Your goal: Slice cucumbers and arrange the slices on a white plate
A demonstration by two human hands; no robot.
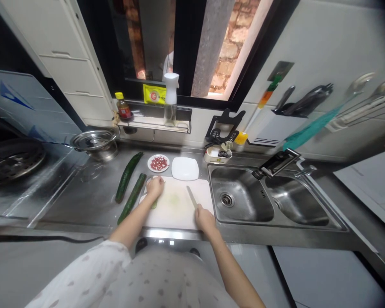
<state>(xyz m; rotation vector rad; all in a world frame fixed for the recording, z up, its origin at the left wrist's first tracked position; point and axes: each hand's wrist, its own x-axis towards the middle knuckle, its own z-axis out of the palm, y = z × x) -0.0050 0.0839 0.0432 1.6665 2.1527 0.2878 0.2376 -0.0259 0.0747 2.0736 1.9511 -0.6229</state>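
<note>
My right hand [205,219] is wrapped round the handle of a knife [191,196]. Its blade points away from me over the right part of a white cutting board [179,218]. Over the board's upper left corner, my left hand [155,186] is closed with fingers bent inward; what they hold, if anything, is hidden. A small green piece [154,205] lies by my left wrist, partly covered by it. Pale green wet marks show mid-board. To the left lie two dark green cucumbers, the farther one [128,177] whole and the nearer one [133,199] partly behind my forearm.
Behind the board are a small plate of chopped red pieces [158,163] and a white square dish [185,168]. A double sink [244,216] adjoins on the right. A lidded steel pot [96,143] stands back left. A spray bottle [171,98] is on the rack.
</note>
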